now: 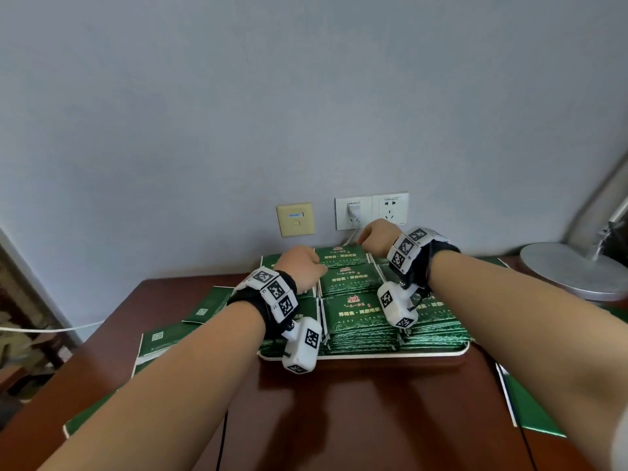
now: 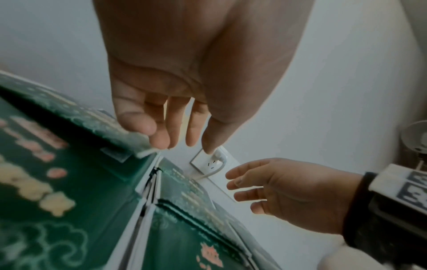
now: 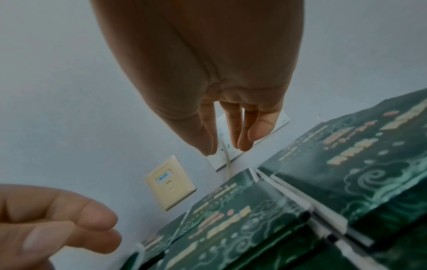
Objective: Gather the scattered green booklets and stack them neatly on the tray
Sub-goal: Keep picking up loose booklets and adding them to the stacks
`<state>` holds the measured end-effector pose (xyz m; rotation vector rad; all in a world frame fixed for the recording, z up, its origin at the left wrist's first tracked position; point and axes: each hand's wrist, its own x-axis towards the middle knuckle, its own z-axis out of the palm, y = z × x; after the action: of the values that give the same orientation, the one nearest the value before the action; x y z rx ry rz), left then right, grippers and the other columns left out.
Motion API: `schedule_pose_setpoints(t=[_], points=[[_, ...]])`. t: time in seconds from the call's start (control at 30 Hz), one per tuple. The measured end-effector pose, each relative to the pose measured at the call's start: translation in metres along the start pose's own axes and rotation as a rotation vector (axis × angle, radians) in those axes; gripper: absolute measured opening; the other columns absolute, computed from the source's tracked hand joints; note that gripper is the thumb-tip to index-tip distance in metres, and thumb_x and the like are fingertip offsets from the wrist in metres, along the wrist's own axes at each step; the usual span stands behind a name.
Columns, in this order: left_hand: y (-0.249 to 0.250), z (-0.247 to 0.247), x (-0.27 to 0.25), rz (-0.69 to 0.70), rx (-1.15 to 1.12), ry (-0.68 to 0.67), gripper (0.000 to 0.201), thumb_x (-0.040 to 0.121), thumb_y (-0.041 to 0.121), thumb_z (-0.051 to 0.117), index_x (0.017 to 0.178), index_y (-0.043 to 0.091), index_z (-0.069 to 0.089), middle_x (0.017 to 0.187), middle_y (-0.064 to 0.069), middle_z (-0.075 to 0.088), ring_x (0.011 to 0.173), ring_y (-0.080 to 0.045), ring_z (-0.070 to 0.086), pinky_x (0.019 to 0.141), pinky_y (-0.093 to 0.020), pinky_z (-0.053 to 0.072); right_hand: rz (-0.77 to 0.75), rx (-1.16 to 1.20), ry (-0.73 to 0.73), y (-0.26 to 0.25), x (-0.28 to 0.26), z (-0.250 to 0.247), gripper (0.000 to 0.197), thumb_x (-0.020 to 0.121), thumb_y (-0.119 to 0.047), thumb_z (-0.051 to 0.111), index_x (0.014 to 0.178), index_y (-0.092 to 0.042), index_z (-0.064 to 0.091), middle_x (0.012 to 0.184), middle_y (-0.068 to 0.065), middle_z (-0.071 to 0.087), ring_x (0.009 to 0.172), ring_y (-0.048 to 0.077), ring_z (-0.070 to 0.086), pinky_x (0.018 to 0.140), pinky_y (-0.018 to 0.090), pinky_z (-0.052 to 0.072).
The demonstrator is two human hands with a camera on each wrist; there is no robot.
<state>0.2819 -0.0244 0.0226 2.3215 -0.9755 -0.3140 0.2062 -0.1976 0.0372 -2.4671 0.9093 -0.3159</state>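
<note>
In the head view, stacks of green booklets (image 1: 353, 314) are seen packed in rows on a white tray (image 1: 441, 352) just below the middle of the frame, on a reddish-brown table (image 1: 373, 402). Loose booklets (image 1: 163, 338) are scattered at the lower left of that frame, and another booklet (image 1: 523, 402) lies at the lower right. None of these loose ones is shown by either wrist view.

From the head view the left hand (image 1: 300, 266) is seen from behind over the far left stacks and the right hand (image 1: 377, 237) higher, over the far middle stack; the fingers are hidden there. They are revealed only by the wrist views. In the left wrist view the left hand (image 2: 184, 82) hangs from the top of the frame with fingers (image 2: 143, 126) extended and slightly apart, holding nothing; the fingertips lie at the far edge of a raised booklet cover (image 2: 110, 124), though contact cannot be confirmed. In the right wrist view the right hand (image 3: 208, 73) is likewise seen with relaxed, nearly straight fingers (image 3: 258, 131), empty, above and clear of the stacks (image 3: 346, 173) at the lower right of the frame.

A wall socket with a white plug (image 1: 353, 210) and a beige wall plate (image 1: 295, 219) are seen behind the tray, and a round metal lamp base (image 1: 571, 270) at the right edge.
</note>
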Motion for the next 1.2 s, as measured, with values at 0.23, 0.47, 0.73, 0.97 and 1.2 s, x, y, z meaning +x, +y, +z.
schedule_pose_setpoints(t=[0.23,0.47,0.73,0.97,1.2], points=[[-0.002,-0.043,-0.058,0.078,-0.112,0.064,0.013,0.09,0.014,0.059,0.084,0.013,0.071,0.07,0.005,0.06,0.063,-0.014,0.053,0.065,-0.025,0.046,-0.147,-0.029,-0.013,-0.047,-0.066,-0.01,0.024,0.086,-0.01,0.062,0.107,-0.01,0.073,0.106,0.005,0.07,0.07,0.012,0.061,0.061,0.02,0.05],[-0.048,-0.088,-0.12,0.029,-0.121,0.146,0.011,0.087,0.01,0.061,0.086,0.006,0.072,0.076,-0.001,0.062,0.07,-0.016,0.056,0.07,-0.029,0.05,-0.228,0.0,-0.053,-0.102,-0.13,-0.001,0.019,0.087,-0.011,0.064,0.103,-0.01,0.073,0.084,0.0,0.063,0.053,0.005,0.046,0.044,0.014,0.035],[-0.154,-0.13,-0.183,-0.152,-0.002,0.134,0.01,0.084,0.005,0.06,0.08,0.014,0.059,0.076,-0.009,0.052,0.063,-0.02,0.045,0.054,-0.023,0.037,-0.302,-0.028,-0.161,-0.166,-0.166,0.065,0.018,0.085,-0.013,0.065,0.102,-0.013,0.073,0.091,0.003,0.067,0.06,0.012,0.055,0.055,0.022,0.05],[-0.238,-0.134,-0.204,-0.29,0.009,0.162,0.016,0.084,0.013,0.061,0.086,0.006,0.075,0.087,-0.003,0.072,0.082,-0.018,0.064,0.072,-0.025,0.05,-0.411,-0.093,-0.298,-0.209,-0.173,0.129,0.024,0.086,-0.017,0.065,0.109,-0.013,0.071,0.113,0.003,0.068,0.085,0.013,0.062,0.069,0.021,0.049],[-0.294,-0.128,-0.2,-0.398,0.009,0.103,0.016,0.074,0.016,0.078,0.085,0.021,0.066,0.099,-0.001,0.068,0.097,-0.019,0.062,0.09,-0.03,0.051,-0.389,-0.269,-0.419,-0.233,-0.16,0.194,0.037,0.086,-0.023,0.066,0.122,-0.015,0.064,0.127,0.003,0.06,0.113,0.02,0.058,0.089,0.024,0.044]])
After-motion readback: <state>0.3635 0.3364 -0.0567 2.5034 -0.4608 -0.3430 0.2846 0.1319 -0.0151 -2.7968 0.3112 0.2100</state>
